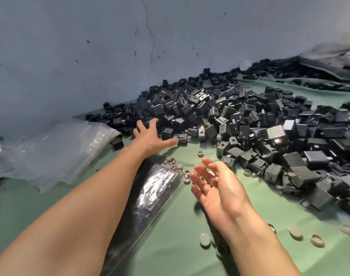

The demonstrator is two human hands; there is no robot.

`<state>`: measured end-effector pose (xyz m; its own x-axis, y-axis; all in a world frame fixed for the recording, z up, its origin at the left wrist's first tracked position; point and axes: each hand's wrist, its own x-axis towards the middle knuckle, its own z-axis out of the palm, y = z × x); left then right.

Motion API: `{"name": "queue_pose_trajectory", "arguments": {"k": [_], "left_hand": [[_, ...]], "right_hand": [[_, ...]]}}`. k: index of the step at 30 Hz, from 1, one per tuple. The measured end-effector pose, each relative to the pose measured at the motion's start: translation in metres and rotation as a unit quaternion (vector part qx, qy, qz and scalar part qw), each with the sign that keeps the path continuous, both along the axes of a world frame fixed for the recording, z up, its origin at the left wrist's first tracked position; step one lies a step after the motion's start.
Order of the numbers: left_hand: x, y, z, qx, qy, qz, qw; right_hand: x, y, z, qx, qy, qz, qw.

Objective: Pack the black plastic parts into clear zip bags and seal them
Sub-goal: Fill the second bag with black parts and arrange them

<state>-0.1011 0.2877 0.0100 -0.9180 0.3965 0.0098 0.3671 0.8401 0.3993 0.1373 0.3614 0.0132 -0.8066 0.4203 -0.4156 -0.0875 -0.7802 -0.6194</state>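
The left hand is stretched far forward to the near edge of the big heap of black plastic parts. This heap lies on the green cloth and goes back until the wall. The grip of this hand is wide open, with the fingers spread and nothing inside it. The thumb is just beside one loose part at the border of the heap. I think the fingers are spread like this to rake in several parts at one time.

The right hand hangs nearer to the person, above the cloth. Its palm is turned inward and its fingers are relaxed, and its grip is also empty. It looks ready to receive or to help, but this is only my guess.

Under the left forearm lies one packed bag, clear and dark with parts, put close to the body and out of the way. I cannot tell if its zip is closed. A stack of empty zip bags waits on the left, near enough to reach for the next filling. Small grey caps are scattered between the hands and the heap.
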Motion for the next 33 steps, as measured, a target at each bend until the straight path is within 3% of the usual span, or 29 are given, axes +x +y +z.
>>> {"name": "queue_pose_trajectory", "arguments": {"k": [3,9,15,19,23,25,26,28,30,31,33], "left_hand": [[-0.005,0.015,-0.011,-0.042,0.112,-0.023,0.993],[-0.024,0.018,-0.016,-0.082,0.132,-0.004,0.988],[-0.023,0.011,-0.017,-0.063,0.22,-0.019,0.973],[-0.019,0.005,-0.01,-0.045,0.187,-0.036,0.981],[-0.012,0.002,0.005,0.174,0.029,-0.058,0.983],[-0.002,0.003,0.021,0.335,-0.119,-0.02,0.934],[0.004,0.002,0.029,0.414,-0.211,-0.009,0.886],[0.017,0.002,0.043,0.547,-0.384,-0.031,0.743],[0.037,0.003,0.049,0.6,-0.488,-0.108,0.625],[0.05,0.004,0.051,0.602,-0.518,-0.147,0.591],[0.075,0.006,0.051,0.584,-0.554,-0.205,0.557]], "right_hand": [[-0.008,0.005,0.0,-0.01,-0.004,-0.003,1.0],[-0.02,0.008,-0.003,-0.005,-0.005,0.006,1.0],[-0.018,0.017,-0.004,-0.017,0.0,-0.004,1.0],[-0.018,0.013,-0.004,-0.004,-0.009,-0.001,1.0],[-0.019,0.013,-0.003,0.001,-0.012,0.0,1.0],[-0.019,0.015,-0.003,-0.003,-0.003,-0.001,1.0],[-0.018,0.015,-0.003,-0.008,0.004,0.001,1.0],[-0.018,0.016,-0.003,-0.027,0.024,0.007,0.999],[-0.016,0.017,-0.001,-0.05,0.049,0.01,0.997],[-0.016,0.018,-0.001,-0.063,0.062,0.01,0.996],[-0.014,0.017,0.001,-0.086,0.088,0.01,0.992]]}}
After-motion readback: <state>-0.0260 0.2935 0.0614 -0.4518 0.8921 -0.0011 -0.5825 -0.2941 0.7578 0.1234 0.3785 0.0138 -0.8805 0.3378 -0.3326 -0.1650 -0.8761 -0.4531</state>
